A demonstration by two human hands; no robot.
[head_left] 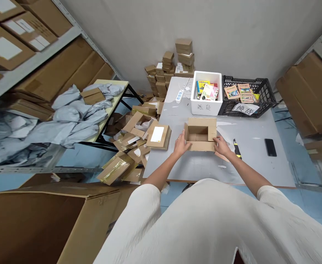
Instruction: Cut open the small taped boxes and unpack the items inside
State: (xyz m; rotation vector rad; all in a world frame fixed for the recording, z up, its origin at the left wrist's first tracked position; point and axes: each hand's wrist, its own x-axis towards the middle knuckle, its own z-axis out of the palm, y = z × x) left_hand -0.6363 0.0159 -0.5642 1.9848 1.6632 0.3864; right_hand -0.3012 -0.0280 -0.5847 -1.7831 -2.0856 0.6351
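White shirt [205, 216] seen nearest cam, btm ctr. Open carton [201, 146] held just R of frame ctr, long axis L–R; L end gripped by left hand [180, 146], btm R corner by right hand [221, 146]; neither nearer. Flanked by labelled box [158, 136] (L), cutter [237, 149] (R). Way up-frame blocked by foam bin [206, 107]; black crate [227, 109] upper R.

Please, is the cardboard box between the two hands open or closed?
Open: the flaps of the cardboard box are apart, and its inside walls and bottom can be seen.
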